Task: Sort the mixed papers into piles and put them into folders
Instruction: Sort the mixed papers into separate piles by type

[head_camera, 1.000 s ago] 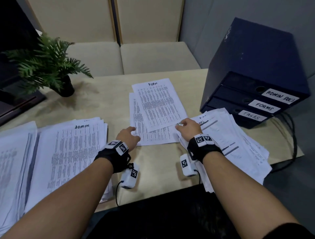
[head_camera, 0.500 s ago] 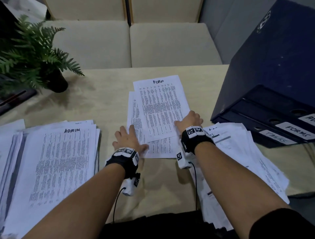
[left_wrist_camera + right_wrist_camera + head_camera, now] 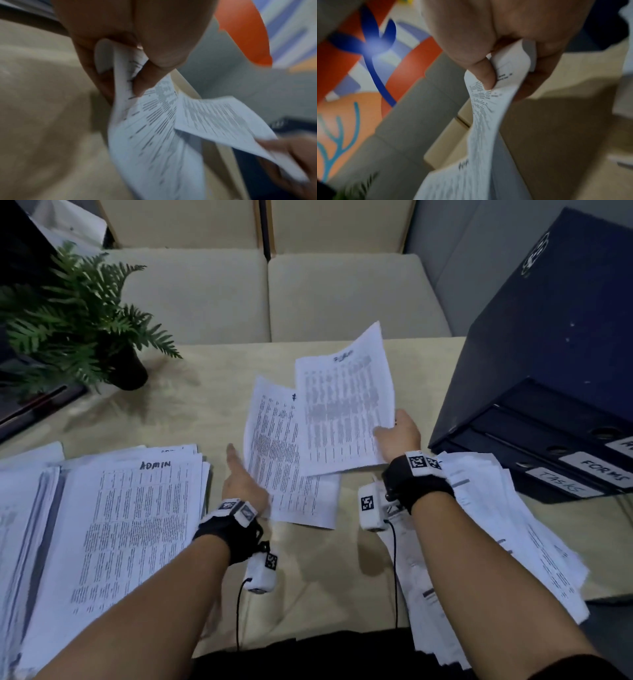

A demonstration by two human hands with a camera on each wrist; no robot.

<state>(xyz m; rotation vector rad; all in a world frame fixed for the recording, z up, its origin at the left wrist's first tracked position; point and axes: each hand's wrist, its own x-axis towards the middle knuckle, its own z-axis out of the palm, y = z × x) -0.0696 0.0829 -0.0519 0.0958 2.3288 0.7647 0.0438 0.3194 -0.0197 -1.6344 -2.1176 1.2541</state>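
I have the head camera high over the flat beige wood-grain surface (image 3: 205, 405), facing forward and down. Its wide angle takes in the left grip (image 3: 241, 481), the right grip (image 3: 399, 440) and the boxy dark blue drawer cabinet (image 3: 548, 337) at the right. My left wrist camera looks along the palm from very close, so that grip's fingers (image 3: 154, 40) fill the top of its frame. It faces rightward across the surface and catches the right grip at its lower right corner. The right wrist camera is just as near, angled up past its own fingers (image 3: 481, 75) toward a red, orange and blue patterned wall (image 3: 412, 60). All three views share the white printed paper sheets (image 3: 342, 412) pinched in both grips.
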